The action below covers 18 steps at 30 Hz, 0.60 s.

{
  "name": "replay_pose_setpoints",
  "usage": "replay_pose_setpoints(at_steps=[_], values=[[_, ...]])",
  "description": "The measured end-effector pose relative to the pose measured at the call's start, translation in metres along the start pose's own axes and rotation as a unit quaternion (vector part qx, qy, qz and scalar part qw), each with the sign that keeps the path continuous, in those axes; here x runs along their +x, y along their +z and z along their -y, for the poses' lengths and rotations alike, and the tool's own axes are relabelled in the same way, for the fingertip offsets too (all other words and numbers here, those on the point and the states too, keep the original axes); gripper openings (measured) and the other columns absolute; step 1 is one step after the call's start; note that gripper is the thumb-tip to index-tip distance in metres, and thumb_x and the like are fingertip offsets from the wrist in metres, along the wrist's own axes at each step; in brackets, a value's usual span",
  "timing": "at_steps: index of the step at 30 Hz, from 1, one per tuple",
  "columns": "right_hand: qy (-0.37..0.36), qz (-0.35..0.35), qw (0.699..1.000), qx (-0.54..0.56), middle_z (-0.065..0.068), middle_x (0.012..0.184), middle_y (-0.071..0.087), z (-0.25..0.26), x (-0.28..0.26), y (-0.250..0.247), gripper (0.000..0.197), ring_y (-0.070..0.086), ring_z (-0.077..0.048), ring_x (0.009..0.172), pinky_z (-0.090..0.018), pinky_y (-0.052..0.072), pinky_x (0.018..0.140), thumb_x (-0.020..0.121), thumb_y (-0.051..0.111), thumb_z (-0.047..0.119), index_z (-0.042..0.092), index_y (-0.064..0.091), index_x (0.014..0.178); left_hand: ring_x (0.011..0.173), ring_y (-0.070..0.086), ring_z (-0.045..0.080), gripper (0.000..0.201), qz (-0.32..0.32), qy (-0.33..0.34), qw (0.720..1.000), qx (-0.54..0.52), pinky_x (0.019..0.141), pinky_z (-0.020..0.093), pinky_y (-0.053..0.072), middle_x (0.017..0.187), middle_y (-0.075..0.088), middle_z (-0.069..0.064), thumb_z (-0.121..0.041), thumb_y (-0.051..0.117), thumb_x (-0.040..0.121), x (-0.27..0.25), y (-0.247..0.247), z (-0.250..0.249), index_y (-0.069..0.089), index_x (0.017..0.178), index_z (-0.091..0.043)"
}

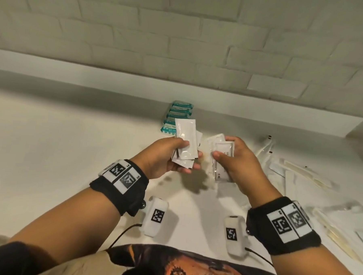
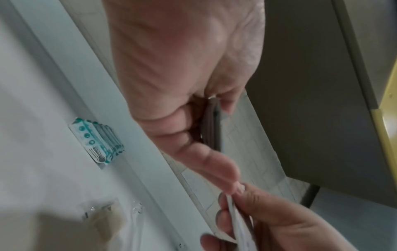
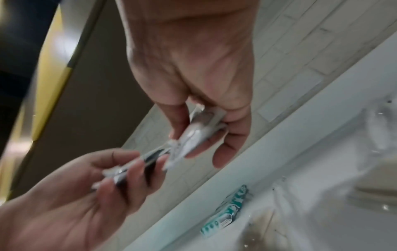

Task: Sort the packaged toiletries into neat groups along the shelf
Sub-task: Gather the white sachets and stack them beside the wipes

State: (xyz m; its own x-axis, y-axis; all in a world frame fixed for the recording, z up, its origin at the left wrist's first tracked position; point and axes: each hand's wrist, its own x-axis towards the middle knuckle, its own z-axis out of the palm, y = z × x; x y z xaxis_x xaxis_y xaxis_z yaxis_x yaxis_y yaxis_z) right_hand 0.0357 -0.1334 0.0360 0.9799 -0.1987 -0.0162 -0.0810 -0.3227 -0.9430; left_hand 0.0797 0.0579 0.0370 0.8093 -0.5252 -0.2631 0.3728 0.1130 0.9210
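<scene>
At the centre of the head view my left hand [image 1: 165, 155] grips a fanned stack of flat white sachets [image 1: 185, 140], thumb on top. Just to its right, my right hand [image 1: 236, 159] pinches clear plastic-wrapped packets [image 1: 222, 160]. Above them, a row of teal-and-white packets [image 1: 176, 118] lies on the white shelf [image 1: 71, 131].

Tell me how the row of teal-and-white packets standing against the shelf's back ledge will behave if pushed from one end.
The teal-and-white packets stand on edge, leaning together, so they would probably topple domino-style. They look thin and light, likely sliding easily on the smooth white shelf. Their wrappers look glossy, possibly slippery.
</scene>
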Motion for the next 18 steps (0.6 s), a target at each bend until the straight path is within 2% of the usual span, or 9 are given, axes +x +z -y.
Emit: replay_pose_setpoints(at_steps=[2, 4, 7, 10, 12, 14, 15, 17, 18], values=[[0.007, 0.009, 0.989, 0.150, -0.010, 0.096, 0.072, 0.004, 0.004, -0.002, 0.025, 0.069, -0.026, 0.086, -0.039, 0.056, 0.075, 0.084, 0.068, 0.002, 0.012, 0.062, 0.106, 0.078, 0.072, 0.023, 0.026, -0.012, 0.021, 0.998, 0.064, 0.057, 0.027, 0.056, 0.095, 0.073, 0.010, -0.015, 0.050, 0.097, -0.001, -0.002, 0.003, 0.056, 0.121, -0.008], [0.029, 0.055, 0.962, 0.266, -0.016, 0.097, 0.072, 0.011, 0.007, 0.001, 0.024, 0.070, -0.029, 0.087, -0.042, 0.058, 0.080, 0.081, 0.066, -0.004, 0.005, 0.064, 0.103, 0.078, 0.069, 0.017, 0.028, -0.023, 0.039, 0.992, 0.116, 0.057, 0.025, 0.054, 0.095, 0.071, 0.005, -0.013, 0.062, 0.091, 0.002, -0.001, 0.007, 0.059, 0.119, -0.011], [0.043, 0.088, 0.951, 0.292, -0.012, 0.087, 0.074, 0.020, 0.008, 0.007, 0.021, 0.071, -0.024, 0.076, -0.036, 0.061, 0.067, 0.079, 0.066, -0.007, 0.006, 0.066, 0.095, 0.068, 0.064, 0.009, 0.025, -0.019, 0.043, 0.991, 0.125, 0.053, 0.021, 0.050, 0.088, 0.069, 0.001, -0.014, 0.066, 0.088, 0.005, 0.002, 0.011, 0.062, 0.112, -0.013], [-0.059, 0.012, 0.961, 0.270, -0.001, 0.078, 0.071, 0.027, 0.008, 0.001, 0.022, 0.068, -0.014, 0.071, -0.026, 0.058, 0.065, 0.079, 0.067, -0.008, 0.014, 0.064, 0.083, 0.066, 0.067, 0.011, 0.026, -0.012, 0.040, 0.997, 0.069, 0.051, 0.019, 0.046, 0.092, 0.071, 0.006, -0.026, 0.054, 0.095, 0.005, 0.001, 0.007, 0.059, 0.115, -0.010], [-0.183, -0.010, 0.959, 0.218, -0.001, 0.079, 0.066, 0.027, 0.009, -0.007, 0.025, 0.064, -0.011, 0.076, -0.023, 0.055, 0.071, 0.075, 0.069, -0.011, 0.013, 0.066, 0.079, 0.069, 0.068, 0.013, 0.030, -0.018, 0.035, 0.999, 0.014, 0.052, 0.019, 0.048, 0.098, 0.072, 0.011, -0.031, 0.047, 0.099, 0.006, -0.002, 0.003, 0.058, 0.118, -0.011], [-0.279, 0.017, 0.956, 0.092, -0.003, 0.084, 0.057, 0.022, 0.008, -0.013, 0.024, 0.058, -0.010, 0.081, -0.023, 0.050, 0.074, 0.070, 0.073, -0.012, 0.012, 0.071, 0.072, 0.073, 0.071, 0.017, 0.027, -0.037, 0.028, 0.998, -0.049, 0.054, 0.021, 0.053, 0.099, 0.072, 0.011, -0.031, 0.047, 0.099, 0.006, -0.004, 0.000, 0.060, 0.113, -0.012], [-0.310, 0.034, 0.950, 0.010, -0.002, 0.086, 0.056, 0.016, 0.008, -0.014, 0.025, 0.057, -0.012, 0.085, -0.027, 0.049, 0.075, 0.069, 0.073, -0.010, 0.014, 0.073, 0.072, 0.075, 0.072, 0.018, 0.026, -0.044, 0.026, 0.996, -0.077, 0.056, 0.023, 0.056, 0.099, 0.072, 0.010, -0.030, 0.050, 0.098, 0.007, -0.005, 0.000, 0.060, 0.113, -0.011], [-0.375, 0.035, 0.913, -0.159, 0.001, 0.086, 0.057, 0.004, 0.007, -0.013, 0.025, 0.056, -0.020, 0.088, -0.038, 0.047, 0.075, 0.069, 0.071, -0.001, 0.023, 0.076, 0.075, 0.077, 0.071, 0.018, 0.022, -0.043, 0.032, 0.993, -0.103, 0.060, 0.024, 0.058, 0.097, 0.072, 0.008, -0.022, 0.055, 0.094, 0.007, -0.007, -0.001, 0.061, 0.112, -0.010], [-0.396, 0.035, 0.892, -0.215, 0.003, 0.085, 0.059, 0.000, 0.006, -0.013, 0.023, 0.056, -0.022, 0.087, -0.040, 0.046, 0.073, 0.069, 0.071, 0.004, 0.025, 0.077, 0.075, 0.079, 0.069, 0.019, 0.019, -0.040, 0.035, 0.993, -0.104, 0.060, 0.023, 0.058, 0.097, 0.071, 0.009, -0.017, 0.058, 0.093, 0.007, -0.008, -0.001, 0.061, 0.110, -0.009]])
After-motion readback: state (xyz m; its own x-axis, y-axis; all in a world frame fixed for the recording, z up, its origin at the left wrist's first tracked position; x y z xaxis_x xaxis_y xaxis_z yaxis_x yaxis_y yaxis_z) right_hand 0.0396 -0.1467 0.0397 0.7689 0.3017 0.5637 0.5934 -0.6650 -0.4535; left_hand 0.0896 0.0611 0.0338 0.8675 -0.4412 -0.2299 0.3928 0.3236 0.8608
